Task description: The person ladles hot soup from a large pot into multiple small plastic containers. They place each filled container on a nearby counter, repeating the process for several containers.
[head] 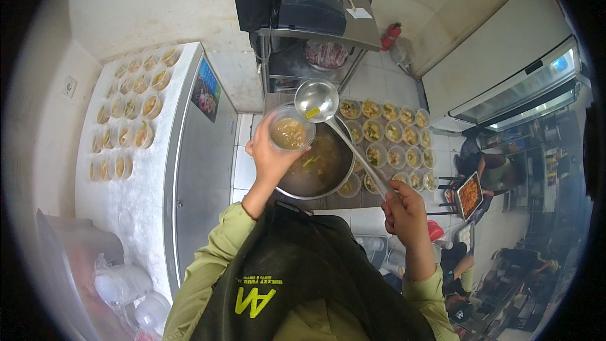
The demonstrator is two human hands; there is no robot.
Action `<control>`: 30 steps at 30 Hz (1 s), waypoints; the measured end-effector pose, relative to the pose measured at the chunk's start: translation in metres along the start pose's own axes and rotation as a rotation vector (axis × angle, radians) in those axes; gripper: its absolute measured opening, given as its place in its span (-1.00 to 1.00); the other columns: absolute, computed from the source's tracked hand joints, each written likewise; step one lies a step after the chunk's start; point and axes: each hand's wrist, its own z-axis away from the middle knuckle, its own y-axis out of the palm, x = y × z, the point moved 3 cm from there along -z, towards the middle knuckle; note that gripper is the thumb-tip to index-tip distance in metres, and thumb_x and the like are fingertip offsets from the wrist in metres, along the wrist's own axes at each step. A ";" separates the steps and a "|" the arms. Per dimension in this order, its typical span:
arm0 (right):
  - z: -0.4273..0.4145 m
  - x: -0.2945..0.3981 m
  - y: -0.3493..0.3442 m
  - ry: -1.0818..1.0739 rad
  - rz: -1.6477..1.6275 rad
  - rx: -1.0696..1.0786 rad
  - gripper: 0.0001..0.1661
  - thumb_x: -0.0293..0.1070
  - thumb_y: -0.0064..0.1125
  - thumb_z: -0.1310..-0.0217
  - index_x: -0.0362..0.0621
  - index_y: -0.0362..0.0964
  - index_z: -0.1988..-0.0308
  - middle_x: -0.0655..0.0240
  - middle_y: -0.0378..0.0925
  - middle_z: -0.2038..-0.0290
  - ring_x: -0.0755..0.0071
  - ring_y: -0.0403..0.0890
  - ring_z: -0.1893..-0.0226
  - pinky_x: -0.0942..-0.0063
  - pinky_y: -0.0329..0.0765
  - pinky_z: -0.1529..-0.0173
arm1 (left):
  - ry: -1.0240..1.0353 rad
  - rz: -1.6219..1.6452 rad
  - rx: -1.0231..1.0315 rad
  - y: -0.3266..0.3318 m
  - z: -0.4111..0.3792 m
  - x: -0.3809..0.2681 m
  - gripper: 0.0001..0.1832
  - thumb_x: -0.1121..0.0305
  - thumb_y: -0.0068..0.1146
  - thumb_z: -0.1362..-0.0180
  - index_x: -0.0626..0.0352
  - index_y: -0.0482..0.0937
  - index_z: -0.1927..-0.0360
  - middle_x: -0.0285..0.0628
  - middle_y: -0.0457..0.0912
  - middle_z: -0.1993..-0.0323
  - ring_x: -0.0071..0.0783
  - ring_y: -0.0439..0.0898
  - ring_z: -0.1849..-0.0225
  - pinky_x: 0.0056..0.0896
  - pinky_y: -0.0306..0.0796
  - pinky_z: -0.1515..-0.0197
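My left hand (272, 151) holds a clear plastic cup (289, 133) with cloudy soup and bits of food in it, above the left side of a large metal pot (326, 193). Brown broth (316, 163) with a few green pieces fills part of the pot. In my right hand (402, 208) is the handle of a steel ladle (357, 154). The ladle's bowl (316, 99) hangs beside the cup's upper right rim, with one green piece stuck in it and little else.
Several rows of filled cups (394, 131) cover the wooden table (326, 203) right of the pot. More cups (142, 133) stand on a metal cabinet (102, 199) at left. A co-worker (497, 170) is near a tray of orange-red food (469, 196); another person (459, 267) is lower right.
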 end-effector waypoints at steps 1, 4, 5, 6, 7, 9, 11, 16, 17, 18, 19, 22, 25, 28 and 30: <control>-0.004 -0.001 -0.001 0.106 -0.126 0.012 -0.74 -0.38 0.09 -0.36 -0.23 0.45 0.01 0.43 0.42 0.57 0.60 0.39 0.65 0.51 0.33 0.55 | -0.017 0.017 0.005 -0.003 0.005 0.009 0.02 0.18 0.70 0.50 0.18 0.43 -0.17 -0.13 0.57 -0.05 -0.21 0.56 -0.10 -0.14 0.38 -0.13; -0.023 -0.012 0.000 0.109 -0.048 0.050 -0.74 -0.38 0.06 -0.37 -0.22 0.43 -0.01 0.39 0.46 0.54 0.55 0.46 0.61 0.48 0.38 0.53 | -0.041 0.017 -0.007 -0.021 0.016 0.017 0.02 0.20 0.70 0.50 0.19 0.43 -0.16 -0.10 0.58 -0.05 -0.18 0.58 -0.09 -0.17 0.43 -0.16; -0.032 -0.022 0.002 0.056 0.053 0.063 -0.73 -0.39 0.04 -0.37 -0.21 0.43 -0.02 0.35 0.49 0.53 0.48 0.52 0.60 0.45 0.40 0.51 | -0.043 0.009 -0.016 -0.028 0.019 0.017 0.02 0.20 0.71 0.50 0.19 0.43 -0.16 -0.09 0.58 -0.05 -0.17 0.59 -0.08 -0.18 0.45 -0.16; -0.042 -0.032 0.005 -0.159 0.240 0.019 -0.70 -0.42 0.03 -0.34 -0.20 0.40 -0.05 0.28 0.51 0.49 0.39 0.56 0.56 0.39 0.44 0.49 | -0.060 -0.051 -0.023 -0.036 0.024 0.021 0.02 0.20 0.71 0.48 0.21 0.42 -0.17 -0.08 0.57 -0.06 -0.18 0.57 -0.09 -0.19 0.42 -0.17; -0.053 -0.043 0.010 -0.377 0.430 -0.029 -0.66 -0.45 0.03 -0.31 -0.18 0.38 -0.08 0.21 0.54 0.46 0.30 0.61 0.51 0.33 0.47 0.47 | -0.064 -0.012 -0.034 -0.041 0.026 0.025 0.02 0.22 0.71 0.47 0.22 0.41 -0.17 -0.09 0.57 -0.06 -0.20 0.56 -0.10 -0.20 0.41 -0.18; -0.061 -0.049 0.022 -0.573 0.728 -0.058 -0.56 -0.49 0.04 -0.24 -0.14 0.34 -0.13 0.10 0.57 0.37 0.11 0.66 0.44 0.21 0.52 0.42 | -0.071 0.050 -0.063 -0.057 0.030 0.029 0.01 0.25 0.71 0.45 0.24 0.40 -0.18 -0.09 0.56 -0.07 -0.22 0.54 -0.12 -0.21 0.39 -0.20; -0.067 -0.048 0.039 -0.522 0.957 -0.029 -0.45 -0.52 0.06 -0.15 -0.10 0.29 -0.18 0.01 0.56 0.27 -0.07 0.67 0.37 0.10 0.57 0.37 | -0.117 0.121 -0.077 -0.069 0.038 0.039 0.03 0.29 0.70 0.42 0.27 0.36 -0.21 -0.08 0.51 -0.11 -0.23 0.49 -0.17 -0.22 0.34 -0.24; -0.072 -0.024 0.076 -0.546 1.340 0.114 -0.44 -0.46 0.11 -0.12 -0.18 0.29 -0.16 0.06 0.48 0.19 0.02 0.68 0.40 0.21 0.63 0.40 | -0.162 0.127 -0.186 -0.097 0.057 0.050 0.06 0.27 0.70 0.41 0.27 0.33 -0.23 -0.05 0.46 -0.15 -0.19 0.46 -0.18 -0.19 0.33 -0.25; -0.073 -0.022 0.081 -0.554 1.387 0.140 -0.46 -0.45 0.11 -0.13 -0.20 0.30 -0.15 0.07 0.47 0.17 0.04 0.68 0.41 0.24 0.64 0.42 | -0.169 0.103 -0.192 -0.102 0.060 0.051 0.06 0.27 0.70 0.41 0.28 0.32 -0.24 -0.05 0.45 -0.16 -0.19 0.46 -0.18 -0.19 0.33 -0.25; -0.076 -0.023 0.084 -0.569 1.423 0.144 -0.47 -0.45 0.11 -0.13 -0.21 0.31 -0.13 0.08 0.48 0.19 0.08 0.69 0.40 0.27 0.64 0.43 | -0.176 0.081 -0.198 -0.105 0.063 0.051 0.07 0.27 0.70 0.41 0.28 0.31 -0.24 -0.05 0.45 -0.16 -0.19 0.46 -0.19 -0.19 0.33 -0.25; -0.082 -0.029 0.088 -0.584 1.459 0.146 -0.48 -0.45 0.12 -0.13 -0.23 0.33 -0.12 0.10 0.49 0.21 0.12 0.69 0.40 0.29 0.64 0.45 | -0.183 0.060 -0.205 -0.109 0.066 0.052 0.08 0.28 0.70 0.41 0.29 0.31 -0.25 -0.04 0.44 -0.16 -0.19 0.45 -0.19 -0.19 0.33 -0.25; -0.094 -0.037 0.099 -0.591 1.507 0.152 -0.55 -0.44 0.13 -0.13 -0.25 0.40 -0.06 0.14 0.53 0.26 0.17 0.70 0.38 0.33 0.64 0.46 | -0.213 0.059 -0.227 -0.117 0.071 0.051 0.07 0.30 0.70 0.40 0.28 0.30 -0.25 -0.05 0.44 -0.16 -0.20 0.45 -0.19 -0.20 0.33 -0.24; -0.092 -0.035 0.106 -0.568 1.518 0.178 -0.64 -0.42 0.13 -0.13 -0.24 0.49 0.03 0.17 0.58 0.27 0.18 0.72 0.37 0.33 0.65 0.44 | -0.226 0.082 -0.256 -0.123 0.075 0.046 0.06 0.32 0.70 0.40 0.29 0.30 -0.25 -0.06 0.44 -0.15 -0.21 0.45 -0.19 -0.21 0.33 -0.24; -0.092 -0.033 0.108 -0.583 1.491 0.228 -0.75 -0.44 0.13 -0.09 -0.22 0.57 0.18 0.14 0.63 0.29 0.18 0.72 0.37 0.29 0.66 0.40 | -0.201 0.088 -0.270 -0.126 0.078 0.050 0.07 0.32 0.70 0.40 0.29 0.30 -0.25 -0.07 0.43 -0.15 -0.22 0.45 -0.19 -0.22 0.33 -0.24; -0.091 -0.026 0.105 -0.590 1.471 0.303 -0.81 -0.44 0.13 -0.05 -0.21 0.61 0.30 0.10 0.65 0.35 0.16 0.72 0.36 0.26 0.66 0.36 | -0.218 0.099 -0.277 -0.127 0.079 0.049 0.07 0.33 0.70 0.40 0.29 0.30 -0.25 -0.08 0.43 -0.15 -0.22 0.45 -0.19 -0.22 0.32 -0.25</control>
